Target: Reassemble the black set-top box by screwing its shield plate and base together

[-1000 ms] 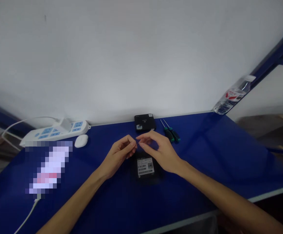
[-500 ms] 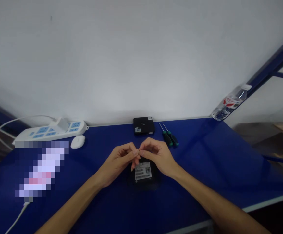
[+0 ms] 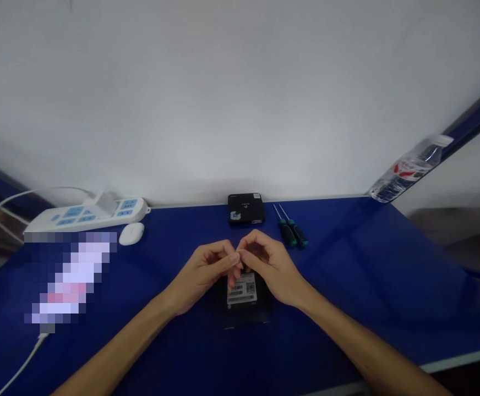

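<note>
Above a black box with a white printed label, my two hands meet at the fingertips. The thumb and forefinger of my left hand are pinched together, closed on something too small to make out. My right hand pinches at the same spot, its fingertips touching or nearly touching those of the left. The box lies on the blue table under my hands, which cover its upper part and sides. Behind them sits a second black box with stickers on top. Two green-and-black screwdrivers lie right of that box.
A white power strip with a plugged-in charger runs along the wall at the left. In front of it are a white rounded case and a blurred-out phone on a cable. A water bottle stands at the table's back right corner.
The view has shifted slightly. Both hands stay pinched together above the labelled box, with the left fingers moved a little over its label.
</note>
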